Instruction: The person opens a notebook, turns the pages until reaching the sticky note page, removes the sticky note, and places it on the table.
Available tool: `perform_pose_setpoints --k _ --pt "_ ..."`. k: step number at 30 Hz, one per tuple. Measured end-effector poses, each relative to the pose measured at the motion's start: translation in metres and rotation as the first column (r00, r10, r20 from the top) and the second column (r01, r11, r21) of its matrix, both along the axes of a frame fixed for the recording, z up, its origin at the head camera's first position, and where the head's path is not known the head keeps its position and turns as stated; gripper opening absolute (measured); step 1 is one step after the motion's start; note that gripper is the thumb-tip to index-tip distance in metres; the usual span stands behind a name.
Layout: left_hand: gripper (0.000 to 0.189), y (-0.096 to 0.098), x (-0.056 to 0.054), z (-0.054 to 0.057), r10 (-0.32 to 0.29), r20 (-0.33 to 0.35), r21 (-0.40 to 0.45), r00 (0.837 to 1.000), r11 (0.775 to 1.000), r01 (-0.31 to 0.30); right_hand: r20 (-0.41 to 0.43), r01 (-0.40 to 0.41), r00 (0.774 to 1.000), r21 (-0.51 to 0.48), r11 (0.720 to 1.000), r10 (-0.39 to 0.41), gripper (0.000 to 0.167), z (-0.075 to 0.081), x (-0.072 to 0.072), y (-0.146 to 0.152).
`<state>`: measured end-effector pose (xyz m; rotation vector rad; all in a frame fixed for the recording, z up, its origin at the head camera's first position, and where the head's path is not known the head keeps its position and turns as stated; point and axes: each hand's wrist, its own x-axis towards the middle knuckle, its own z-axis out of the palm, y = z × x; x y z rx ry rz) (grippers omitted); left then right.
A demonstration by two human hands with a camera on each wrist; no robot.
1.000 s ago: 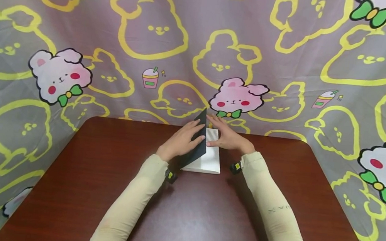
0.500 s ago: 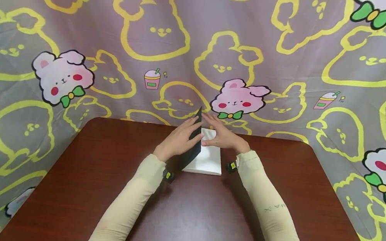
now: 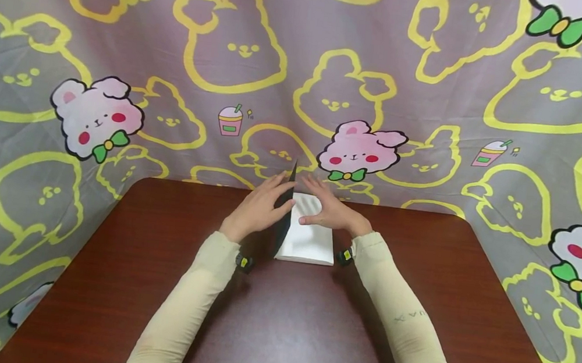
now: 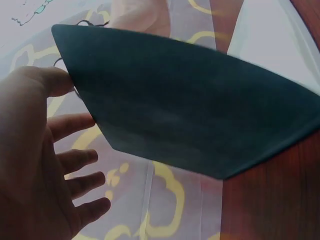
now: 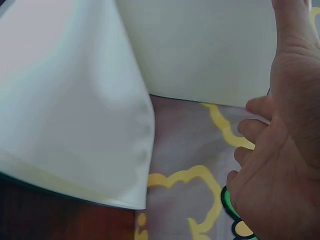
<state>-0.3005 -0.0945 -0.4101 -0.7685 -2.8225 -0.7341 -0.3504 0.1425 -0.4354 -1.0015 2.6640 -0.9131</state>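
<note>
A notebook with a dark cover (image 4: 170,105) and white pages (image 3: 311,243) lies near the table's far edge. Its cover stands nearly upright along the left side, seen almost edge-on from the head. My left hand (image 3: 258,209) holds the cover's free edge with thumb and index finger; the other fingers stretch out beside it. My right hand (image 3: 337,212) hovers over the white page, fingers spread and thumb apart from the cover. In the right wrist view, the cover's pale inner side (image 5: 205,50) stands close to that hand's fingertips, and a page (image 5: 75,115) curves up at left.
The notebook rests on a brown wooden table (image 3: 146,261) with rounded far corners. A patterned curtain (image 3: 262,38) hangs right behind the table and along both sides. Small dark devices sit on both wrists.
The cover has swung left from leaning over the page to nearly upright, and my left hand has moved left with it. My right hand has drawn slightly apart from the cover.
</note>
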Motion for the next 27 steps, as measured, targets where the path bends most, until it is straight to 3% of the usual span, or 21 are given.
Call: perform_pose_setpoints --k 9,16,27 --pt "0.057 -0.023 0.003 0.001 0.017 -0.001 0.01 1.0 1.0 -0.017 0.027 0.097 0.995 0.112 0.989 -0.1 0.107 -0.023 0.004 0.01" --pt "0.057 -0.047 0.005 0.0 0.018 -0.014 0.004 1.0 1.0 -0.018 0.01 0.088 0.996 0.181 0.98 -0.091 0.106 -0.034 0.009 0.02" --pt "0.057 -0.088 0.007 -0.007 0.044 -0.092 -0.13 0.995 0.99 -0.056 0.029 0.105 0.993 0.265 0.958 -0.117 0.109 -0.042 0.016 0.029"
